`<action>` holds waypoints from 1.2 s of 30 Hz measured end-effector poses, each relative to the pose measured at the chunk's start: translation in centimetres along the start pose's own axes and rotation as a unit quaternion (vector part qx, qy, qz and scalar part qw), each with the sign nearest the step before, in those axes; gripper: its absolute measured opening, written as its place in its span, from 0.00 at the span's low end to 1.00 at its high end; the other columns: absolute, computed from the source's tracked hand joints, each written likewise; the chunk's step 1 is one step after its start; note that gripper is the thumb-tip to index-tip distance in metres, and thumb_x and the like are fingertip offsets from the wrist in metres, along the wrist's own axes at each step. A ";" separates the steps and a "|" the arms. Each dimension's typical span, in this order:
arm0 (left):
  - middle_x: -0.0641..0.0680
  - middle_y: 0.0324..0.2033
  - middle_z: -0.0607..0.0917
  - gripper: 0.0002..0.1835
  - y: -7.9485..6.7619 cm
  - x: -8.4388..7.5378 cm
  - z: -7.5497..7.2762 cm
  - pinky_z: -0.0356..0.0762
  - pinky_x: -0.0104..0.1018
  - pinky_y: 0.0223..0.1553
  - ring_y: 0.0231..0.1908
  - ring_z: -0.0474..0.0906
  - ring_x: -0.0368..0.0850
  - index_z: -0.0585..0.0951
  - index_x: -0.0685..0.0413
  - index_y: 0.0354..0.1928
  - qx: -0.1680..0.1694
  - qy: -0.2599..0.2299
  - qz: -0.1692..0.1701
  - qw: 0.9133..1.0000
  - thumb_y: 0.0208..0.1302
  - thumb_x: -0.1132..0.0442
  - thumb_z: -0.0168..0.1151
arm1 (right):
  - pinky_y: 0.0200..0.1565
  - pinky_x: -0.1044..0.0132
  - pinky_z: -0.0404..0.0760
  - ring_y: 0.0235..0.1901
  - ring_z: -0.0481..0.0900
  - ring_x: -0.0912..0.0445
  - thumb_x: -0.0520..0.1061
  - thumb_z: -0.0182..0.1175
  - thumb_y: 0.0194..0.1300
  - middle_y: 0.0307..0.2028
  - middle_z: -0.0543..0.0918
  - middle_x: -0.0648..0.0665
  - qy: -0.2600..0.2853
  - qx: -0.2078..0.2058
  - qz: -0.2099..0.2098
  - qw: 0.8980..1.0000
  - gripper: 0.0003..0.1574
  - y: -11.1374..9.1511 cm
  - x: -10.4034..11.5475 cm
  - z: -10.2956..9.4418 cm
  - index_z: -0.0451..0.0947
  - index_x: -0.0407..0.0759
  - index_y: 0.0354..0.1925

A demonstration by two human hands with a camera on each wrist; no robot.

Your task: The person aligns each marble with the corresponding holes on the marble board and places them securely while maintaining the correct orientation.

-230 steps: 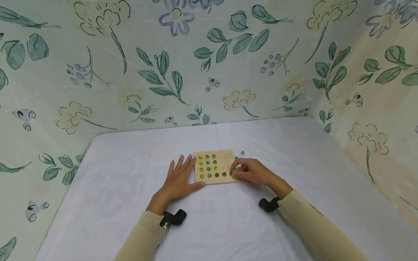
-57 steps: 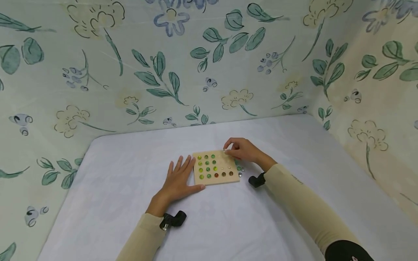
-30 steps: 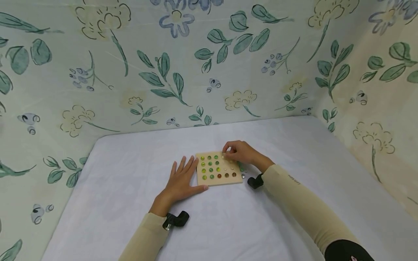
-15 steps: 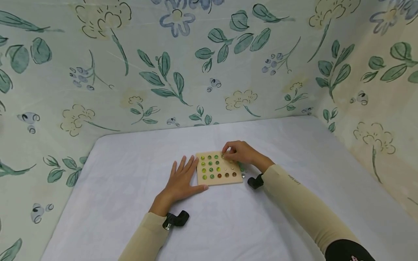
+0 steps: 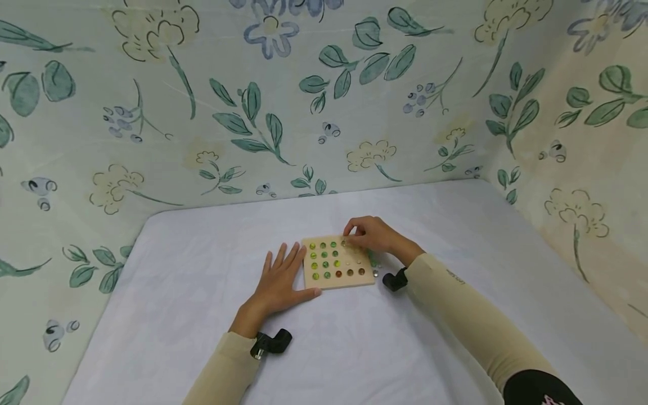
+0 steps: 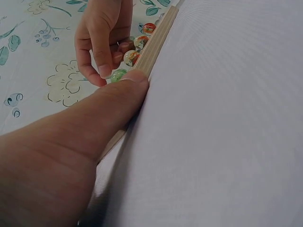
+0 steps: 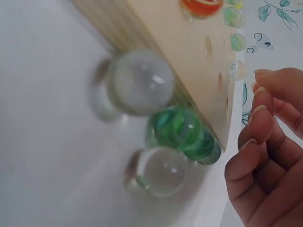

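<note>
A light wooden board (image 5: 345,282) with rows of round hollows holds green, yellow and reddish glass marbles. My left hand (image 5: 275,282) lies spread at its left side, fingertips at the edge and thumb at the front corner. In the left wrist view, the thumb (image 6: 118,97) rests against the wooden edge beside a green marble (image 6: 119,74). Over the back right of the board is my right hand (image 5: 372,233), its fingers loosely bent. In the right wrist view, a clear marble (image 7: 238,70) sits on the board just beyond the fingertips, apart from them.
Loose marbles lie against the board's right side: a clear one (image 7: 143,82), another clear one (image 7: 163,171) and green ones (image 7: 175,126). A white cloth (image 5: 354,349) covers the table. Flower-patterned fabric (image 5: 283,112) stands behind and at the sides.
My right hand went from the board's right edge to its back row, where a clear marble now sits in a hollow by the fingertips. The left hand stays at the board's left edge.
</note>
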State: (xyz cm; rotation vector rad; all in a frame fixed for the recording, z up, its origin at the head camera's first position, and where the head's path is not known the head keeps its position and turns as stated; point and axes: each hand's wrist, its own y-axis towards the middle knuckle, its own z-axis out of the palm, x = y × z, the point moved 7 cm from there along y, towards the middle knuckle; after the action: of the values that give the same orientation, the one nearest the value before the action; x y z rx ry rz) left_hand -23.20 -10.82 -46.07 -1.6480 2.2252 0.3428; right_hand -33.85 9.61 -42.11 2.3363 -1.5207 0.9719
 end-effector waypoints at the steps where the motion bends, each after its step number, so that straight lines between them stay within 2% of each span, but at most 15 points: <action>1: 0.50 0.75 0.47 0.59 0.0 0.0 0.0 0.24 0.55 0.70 0.75 0.31 0.52 0.47 0.46 0.77 -0.001 0.000 0.000 1.000 0.50 0.24 0.57 | 0.28 0.66 0.72 0.26 0.73 0.55 0.48 0.62 0.66 0.26 0.77 0.46 -0.002 -0.002 0.001 1.000 0.08 -0.1 0.0 -0.1 0.80 0.50 0.43; 9: 0.50 0.76 0.48 0.59 0.0 0.3 0.1 0.24 0.56 0.70 0.75 0.32 0.53 0.48 0.47 0.77 -0.008 0.001 0.004 1.000 0.50 0.24 0.58 | 0.28 0.67 0.72 0.25 0.72 0.55 0.46 0.62 0.66 0.24 0.77 0.47 0.000 -0.012 -0.022 1.000 0.08 -0.8 -0.1 -0.7 0.81 0.49 0.43; 17: 0.50 0.76 0.44 0.60 -0.1 0.2 0.3 0.22 0.56 0.70 0.74 0.29 0.53 0.45 0.47 0.77 0.014 0.000 0.000 1.000 0.50 0.24 0.57 | 0.29 0.66 0.73 0.26 0.72 0.55 0.45 0.62 0.66 0.25 0.78 0.47 -0.001 -0.012 -0.027 1.000 0.09 -1.9 -0.5 -1.2 0.80 0.48 0.44; 24: 0.51 0.75 0.47 0.58 -0.1 -0.1 0.2 0.25 0.56 0.70 0.74 0.32 0.54 0.48 0.48 0.77 -0.005 -0.008 0.012 1.000 0.51 0.26 0.59 | 0.26 0.66 0.70 0.24 0.71 0.55 0.47 0.63 0.65 0.23 0.76 0.47 0.007 -0.018 -0.025 0.999 0.08 -3.0 -1.2 -1.5 0.80 0.49 0.43; 30: 0.50 0.75 0.45 0.59 -0.4 -0.2 0.5 0.25 0.56 0.70 0.74 0.32 0.53 0.46 0.47 0.77 0.003 -0.002 0.010 1.000 0.52 0.25 0.57 | 0.25 0.65 0.70 0.23 0.71 0.55 0.47 0.63 0.65 0.22 0.76 0.48 0.020 -0.005 -0.024 1.000 0.09 -3.8 -1.8 -1.0 0.80 0.48 0.44; 36: 0.50 0.75 0.46 0.59 -0.1 -0.1 0.2 0.24 0.55 0.70 0.74 0.32 0.53 0.46 0.47 0.77 -0.006 0.003 0.014 1.000 0.52 0.25 0.57 | 0.25 0.65 0.70 0.23 0.71 0.55 0.47 0.64 0.64 0.23 0.76 0.48 0.018 -0.011 -0.036 0.999 0.10 -4.3 -1.5 -1.5 0.79 0.48 0.44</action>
State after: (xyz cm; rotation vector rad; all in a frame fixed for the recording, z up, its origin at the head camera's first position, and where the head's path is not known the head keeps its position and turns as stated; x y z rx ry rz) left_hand -23.01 -10.72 -46.21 -1.6286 2.2562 0.3601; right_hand -31.17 13.43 -41.06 2.3281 -1.4161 0.9688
